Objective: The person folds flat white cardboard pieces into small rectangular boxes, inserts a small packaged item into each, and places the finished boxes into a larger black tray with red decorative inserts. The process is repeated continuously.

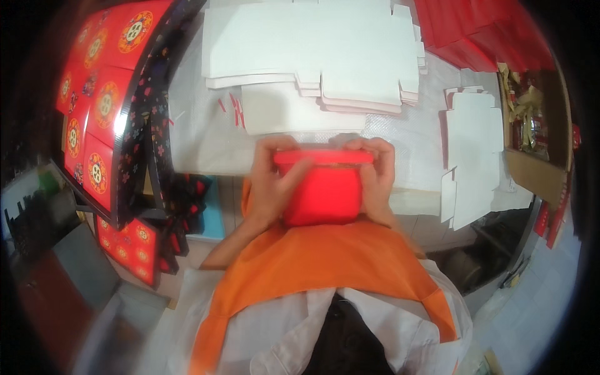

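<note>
A bright red box (324, 197) is held up in front of my orange apron, at the near edge of the work table. My left hand (270, 184) grips its left side, the thumb on the near face and the fingers at the top rim. On the other side my right hand (377, 178) grips it in the same way, fingers curled over the far corner. Along the top runs a red flap or lid edge, with a narrow gap below it. The inside of the box is hidden from me.
Flat white cardboard blanks (300, 50) lie stacked on the table (194, 137) beyond the box. More blanks (474, 144) rest at the right, beside an open carton (531, 125) of small wrapped items. Red patterned boxes (103, 106) stand at the left; red material (481, 31) fills the far right.
</note>
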Demonstrator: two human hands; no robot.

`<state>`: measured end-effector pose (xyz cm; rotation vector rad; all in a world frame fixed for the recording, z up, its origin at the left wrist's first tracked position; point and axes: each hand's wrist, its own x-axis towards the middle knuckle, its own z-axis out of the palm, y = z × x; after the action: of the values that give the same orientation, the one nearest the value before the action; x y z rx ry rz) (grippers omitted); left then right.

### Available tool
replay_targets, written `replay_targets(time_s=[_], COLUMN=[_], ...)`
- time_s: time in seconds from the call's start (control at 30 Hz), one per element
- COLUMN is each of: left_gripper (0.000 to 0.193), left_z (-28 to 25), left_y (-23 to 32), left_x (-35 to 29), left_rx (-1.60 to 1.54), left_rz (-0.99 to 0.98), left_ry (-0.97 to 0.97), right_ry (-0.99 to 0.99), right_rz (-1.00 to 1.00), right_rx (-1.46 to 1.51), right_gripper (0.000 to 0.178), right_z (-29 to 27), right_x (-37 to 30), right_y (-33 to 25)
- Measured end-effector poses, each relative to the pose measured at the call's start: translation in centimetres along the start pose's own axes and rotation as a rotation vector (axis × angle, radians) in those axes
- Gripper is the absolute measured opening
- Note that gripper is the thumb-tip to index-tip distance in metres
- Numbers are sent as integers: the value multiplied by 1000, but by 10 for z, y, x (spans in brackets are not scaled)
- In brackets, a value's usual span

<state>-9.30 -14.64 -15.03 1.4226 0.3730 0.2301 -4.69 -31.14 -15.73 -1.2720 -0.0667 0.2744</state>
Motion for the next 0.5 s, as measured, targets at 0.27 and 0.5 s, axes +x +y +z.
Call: replay_targets(time_s=[0.27,0.5], left_gripper=[10,11], left_z=[-6,-7], left_y=[7,4], left_x=[8,2], left_rx=[156,221], left_rz=[-60,39], left_ry=[-159,-118], right_ry=[-34,-46], right_rz=[98,65], right_rx=[-56,-97], right_gripper=[8,7], right_z=[-1,-2], right_x=[8,6], right_y=[-5,-1])
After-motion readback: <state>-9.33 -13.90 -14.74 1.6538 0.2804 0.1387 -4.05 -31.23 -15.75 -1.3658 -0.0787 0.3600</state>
